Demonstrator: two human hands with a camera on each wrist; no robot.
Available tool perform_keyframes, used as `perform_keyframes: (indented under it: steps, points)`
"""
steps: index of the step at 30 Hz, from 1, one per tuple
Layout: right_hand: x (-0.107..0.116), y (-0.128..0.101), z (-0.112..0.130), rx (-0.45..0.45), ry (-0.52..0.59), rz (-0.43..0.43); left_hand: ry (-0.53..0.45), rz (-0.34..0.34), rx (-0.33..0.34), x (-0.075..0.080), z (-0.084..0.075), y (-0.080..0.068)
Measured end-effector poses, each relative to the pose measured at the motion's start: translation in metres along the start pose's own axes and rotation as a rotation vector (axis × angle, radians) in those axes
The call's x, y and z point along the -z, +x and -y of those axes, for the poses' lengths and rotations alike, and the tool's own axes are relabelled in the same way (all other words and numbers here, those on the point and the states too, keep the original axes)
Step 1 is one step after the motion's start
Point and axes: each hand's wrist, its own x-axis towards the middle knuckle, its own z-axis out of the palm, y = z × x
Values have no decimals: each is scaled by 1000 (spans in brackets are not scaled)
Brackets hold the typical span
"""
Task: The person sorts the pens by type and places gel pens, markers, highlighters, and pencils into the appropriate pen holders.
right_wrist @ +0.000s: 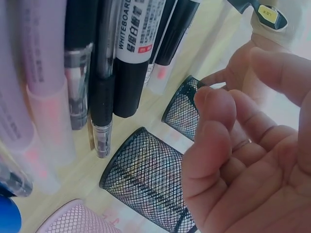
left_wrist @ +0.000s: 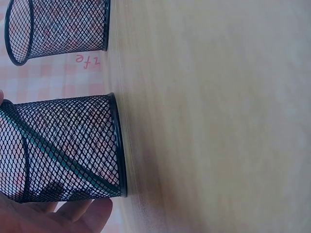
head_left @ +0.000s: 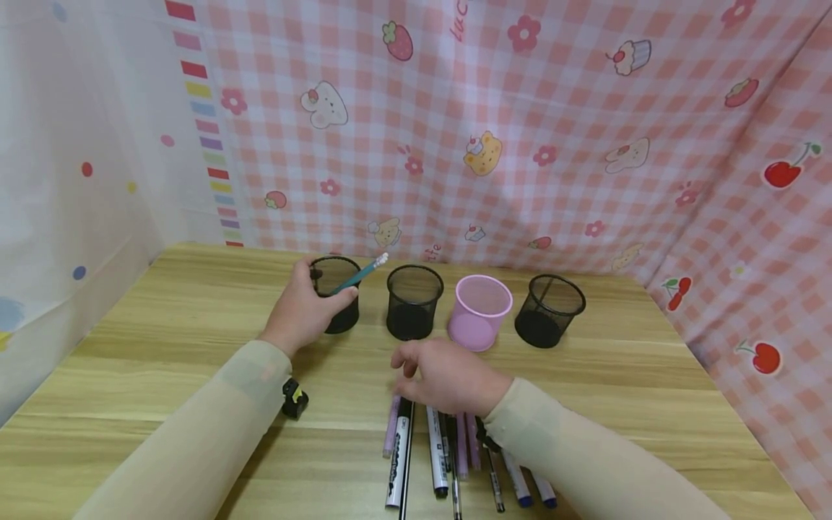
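- Black mesh cup (head_left: pixel 344 318): stands on the counter (head_left: pixel 624 404), at the right hand's 10 o'clock; a teal pencil (head_left: pixel 362 276) leans in it, eraser end pointing toward 2 o'clock.
- Left hand (head_left: pixel 300 312): at the cup's 8 o'clock, gripping it.
- Right hand (head_left: pixel 451 375): fingers loosely bent, holding nothing, with pens and markers (head_left: pixel 399 469) at its 6 o'clock.
- Second black cup (head_left: pixel 411 319) at its 11 o'clock, pink cup (head_left: pixel 476 328) at 1, third black cup (head_left: pixel 541 328) at 2; narrow gaps separate the cups.
- Back edge: just beyond the cups, meeting checked cloth (head_left: pixel 416 108).
- Wood widens toward 9 and 3 o'clock.
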Motion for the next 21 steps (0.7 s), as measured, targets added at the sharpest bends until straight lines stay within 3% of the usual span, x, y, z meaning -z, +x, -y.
perform_keyframes:
  steps: [10,21]
  points:
    - [4,2,-1,-143,-112,-4,0,12,0,2,0,-2]
    - [-4,8,-7,-91,-165,16,3,14,6,2,0,-1]
